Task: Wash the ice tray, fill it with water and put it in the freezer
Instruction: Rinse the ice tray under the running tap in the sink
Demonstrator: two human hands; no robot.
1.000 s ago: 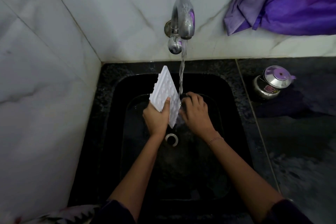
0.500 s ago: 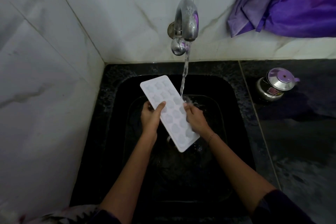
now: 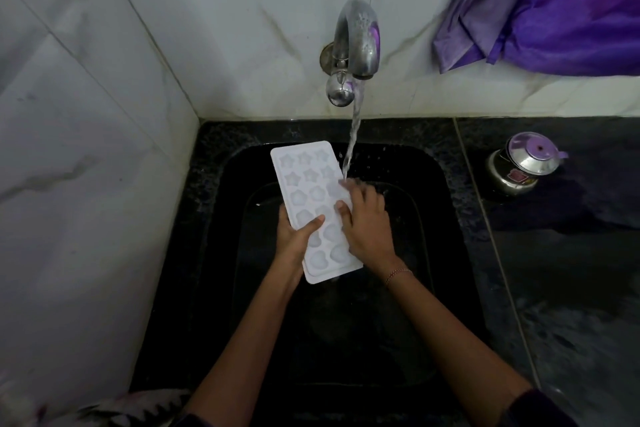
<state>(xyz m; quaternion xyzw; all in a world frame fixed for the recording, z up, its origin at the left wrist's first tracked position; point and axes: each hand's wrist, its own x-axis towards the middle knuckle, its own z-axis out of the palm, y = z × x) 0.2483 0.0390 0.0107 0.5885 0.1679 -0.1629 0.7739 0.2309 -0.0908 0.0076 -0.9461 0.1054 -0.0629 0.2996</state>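
So from my end: left hand [image 3: 294, 239] grips the ice tray [image 3: 304, 177] by its edge, right hand [image 3: 367, 225] lies open-fingered on top, under water from the tap [image 3: 360, 35].

Ice tray [image 3: 308, 184] over sink [image 3: 446, 218], below tap [image 3: 356, 42].

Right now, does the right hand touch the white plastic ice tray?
Touching. The head view shows the right hand with fingertips and thumb lying on top of the white plastic ice tray, no gap.
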